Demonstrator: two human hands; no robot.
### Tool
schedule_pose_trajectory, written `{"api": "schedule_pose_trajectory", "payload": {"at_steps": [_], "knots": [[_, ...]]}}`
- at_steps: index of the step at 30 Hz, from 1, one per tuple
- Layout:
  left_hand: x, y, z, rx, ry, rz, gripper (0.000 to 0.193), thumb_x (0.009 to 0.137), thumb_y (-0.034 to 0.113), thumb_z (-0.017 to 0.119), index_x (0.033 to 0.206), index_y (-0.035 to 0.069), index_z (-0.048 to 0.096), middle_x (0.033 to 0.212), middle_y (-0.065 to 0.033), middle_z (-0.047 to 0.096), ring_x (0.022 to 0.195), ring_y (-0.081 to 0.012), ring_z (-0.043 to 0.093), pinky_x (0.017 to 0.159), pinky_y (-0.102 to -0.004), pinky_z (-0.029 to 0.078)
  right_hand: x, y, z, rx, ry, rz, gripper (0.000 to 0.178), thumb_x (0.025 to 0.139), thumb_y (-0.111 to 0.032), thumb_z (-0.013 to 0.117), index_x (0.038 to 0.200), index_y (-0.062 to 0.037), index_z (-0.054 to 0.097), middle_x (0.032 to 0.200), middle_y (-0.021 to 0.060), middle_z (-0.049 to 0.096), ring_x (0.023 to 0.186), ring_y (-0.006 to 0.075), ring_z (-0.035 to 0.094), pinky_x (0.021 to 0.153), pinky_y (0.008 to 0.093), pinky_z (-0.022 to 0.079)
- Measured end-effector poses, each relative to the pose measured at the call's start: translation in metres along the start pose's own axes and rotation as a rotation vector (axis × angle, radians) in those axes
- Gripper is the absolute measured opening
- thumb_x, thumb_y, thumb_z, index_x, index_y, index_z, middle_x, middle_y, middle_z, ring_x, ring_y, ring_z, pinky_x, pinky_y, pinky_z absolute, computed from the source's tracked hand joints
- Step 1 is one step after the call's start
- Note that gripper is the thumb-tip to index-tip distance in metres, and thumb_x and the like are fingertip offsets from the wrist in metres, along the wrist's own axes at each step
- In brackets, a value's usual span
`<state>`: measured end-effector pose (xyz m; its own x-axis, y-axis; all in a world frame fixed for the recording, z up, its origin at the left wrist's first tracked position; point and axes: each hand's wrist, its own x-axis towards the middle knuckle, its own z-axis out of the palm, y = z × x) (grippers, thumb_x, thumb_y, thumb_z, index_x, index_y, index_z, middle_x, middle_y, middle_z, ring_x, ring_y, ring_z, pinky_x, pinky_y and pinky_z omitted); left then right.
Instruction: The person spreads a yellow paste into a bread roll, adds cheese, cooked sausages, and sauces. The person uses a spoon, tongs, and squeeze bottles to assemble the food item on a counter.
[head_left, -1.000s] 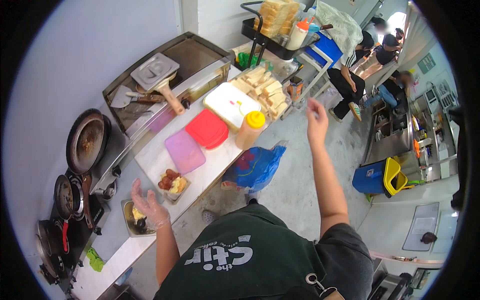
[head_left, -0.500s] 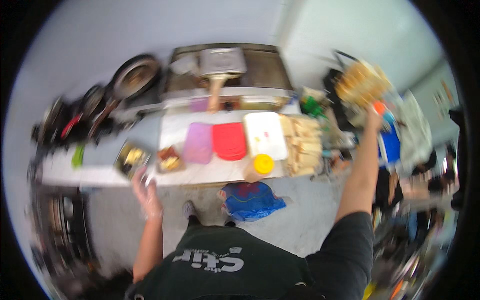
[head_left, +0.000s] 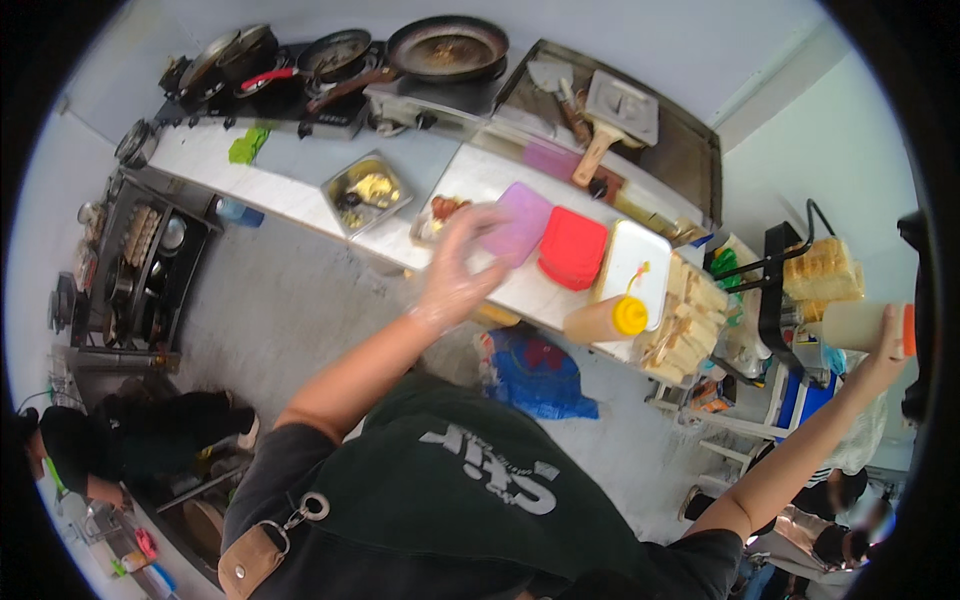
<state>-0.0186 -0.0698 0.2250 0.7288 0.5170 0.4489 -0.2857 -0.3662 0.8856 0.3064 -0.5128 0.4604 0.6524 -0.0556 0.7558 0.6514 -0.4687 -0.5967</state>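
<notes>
My left hand (head_left: 460, 275), in a clear glove, hovers at the counter's front edge with fingers apart and nothing in it. Its fingertips overlap a thin purple plastic sheet (head_left: 528, 222) in the view; whether they touch cannot be told. Just behind it, partly hidden, is a small tray of reddish-brown and pale food (head_left: 445, 208). At the far right, my right hand (head_left: 882, 362) is closed around a translucent pale bottle (head_left: 848, 326) with an orange cap. Beside the purple sheet lie red plastic sheets (head_left: 573, 248), a white tray (head_left: 652, 265) and a yellow-capped squeeze bottle (head_left: 598, 320).
Sliced bread (head_left: 685, 320) is stacked at the counter's right end, with more bread (head_left: 820, 268) on a black rack. A steel pan (head_left: 368, 190) holds yellow food. Behind are a griddle (head_left: 685, 170) and frying pans (head_left: 448, 50). A blue bag (head_left: 540, 375) lies below; another person (head_left: 130, 440) is at lower left.
The view has turned. My left hand has moved from beside the steel pan toward the purple sheet. My right hand now shows the orange-capped bottle clearly, at the far right past the bread rack.
</notes>
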Motion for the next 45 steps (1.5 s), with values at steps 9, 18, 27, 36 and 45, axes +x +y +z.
{"api": "schedule_pose_trajectory", "payload": {"at_steps": [9,18,27,36,45], "knots": [[0.039,0.047,0.047,-0.262,-0.375,0.102,0.077,0.063,0.029,0.087,0.128,0.007,0.051,0.127,-0.0185,0.054,0.122,-0.0361,0.053,0.106,-0.0451,0.042,-0.261,-0.204,0.193,0.177,-0.505,0.183,0.066,0.079,-0.021,0.083,0.134,-0.0005,0.053,0.13,0.0116,0.058,0.118,0.0213,0.057,0.103,0.0369,0.044],[0.032,-0.025,-0.026,-0.42,-0.176,-0.316,0.073,0.067,0.026,0.089,0.127,0.008,0.053,0.122,-0.014,0.062,0.115,-0.0295,0.062,0.103,-0.0395,0.046,-0.42,-0.154,0.251,1.549,-0.731,1.372,0.072,0.099,-0.061,0.044,0.147,-0.007,0.039,0.14,0.0155,0.052,0.13,0.0285,0.049,0.111,0.0468,0.035],[0.009,-0.07,-0.058,0.069,-0.256,0.007,0.117,0.06,0.049,0.091,0.149,0.005,0.029,0.154,-0.0262,0.03,0.147,-0.0483,0.018,0.12,-0.0573,0.015,-0.374,-0.165,0.299,1.541,-0.242,1.356,0.057,0.099,-0.05,0.048,0.135,-0.005,0.049,0.13,0.0166,0.059,0.122,0.0327,0.055,0.107,0.0495,0.043],[-0.038,-0.157,-0.123,0.199,-0.019,-0.358,0.123,0.062,0.033,0.093,0.153,0.001,0.016,0.157,-0.0272,0.021,0.149,-0.0483,0.009,0.12,-0.0582,0.009,-0.32,-0.239,0.346,0.805,-0.019,0.239,0.051,0.088,-0.043,0.057,0.118,-0.0021,0.054,0.103,0.0171,0.066,0.097,0.0313,0.066,0.092,0.0544,0.053],[-0.055,-0.14,-0.166,0.149,0.042,-0.35,0.093,0.071,0.003,0.082,0.148,0.004,0.03,0.155,-0.0187,0.033,0.15,-0.0382,0.017,0.121,-0.0509,0.016,-0.361,-0.244,0.374,0.762,-0.167,0.16,0.066,0.082,-0.03,0.071,0.134,-0.0055,0.039,0.108,0.0158,0.059,0.099,0.0269,0.062,0.096,0.0508,0.05]]}}
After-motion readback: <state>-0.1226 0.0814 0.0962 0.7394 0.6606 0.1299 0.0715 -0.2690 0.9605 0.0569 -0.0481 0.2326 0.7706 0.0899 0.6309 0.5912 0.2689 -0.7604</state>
